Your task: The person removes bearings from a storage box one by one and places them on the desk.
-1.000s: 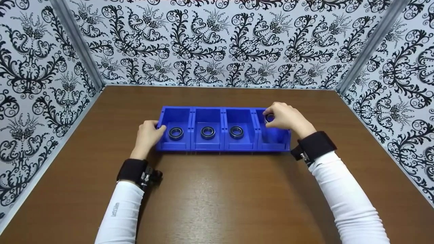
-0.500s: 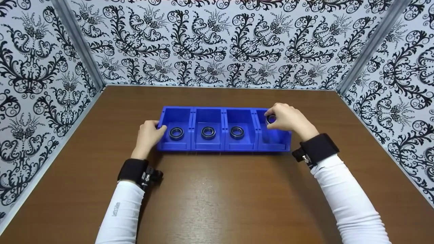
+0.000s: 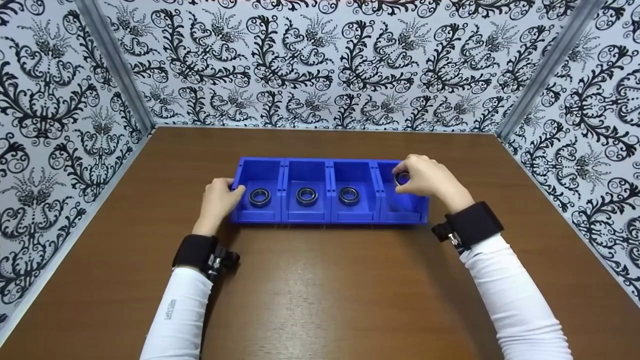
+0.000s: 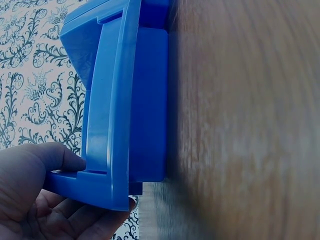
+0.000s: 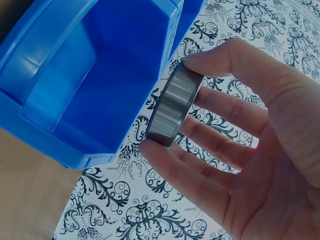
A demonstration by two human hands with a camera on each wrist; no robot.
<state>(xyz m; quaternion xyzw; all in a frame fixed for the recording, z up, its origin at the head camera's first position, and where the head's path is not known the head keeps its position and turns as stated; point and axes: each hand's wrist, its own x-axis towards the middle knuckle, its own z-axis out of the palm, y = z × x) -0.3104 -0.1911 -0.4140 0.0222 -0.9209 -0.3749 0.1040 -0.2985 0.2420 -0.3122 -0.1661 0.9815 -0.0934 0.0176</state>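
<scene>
A blue bin (image 3: 306, 216) with a row of compartments stands on the table. Three ball bearings lie in it: one bearing (image 3: 259, 205) at the left, a second bearing (image 3: 306, 204) beside it and a third bearing (image 3: 349, 203) further right. My right hand (image 3: 427, 177) pinches another ball bearing (image 5: 172, 105) by its outer rim between thumb and fingertips, above the rightmost compartment (image 3: 402, 202). That bearing's smooth steel side shows in the right wrist view. My left hand (image 3: 218, 200) grips the bin's left wall, thumb on the inside, fingers underneath in the left wrist view.
The brown wooden table (image 3: 300, 290) extends in front of the bin and to both sides. Patterned wall panels (image 3: 320, 65) enclose it at the back, left and right. Black straps with small cameras sit on both wrists, below white sleeves.
My right hand has drifted slightly right and toward me, the pinched bearing with it. The left hand, the bin and the three lying bearings stay where they were.
</scene>
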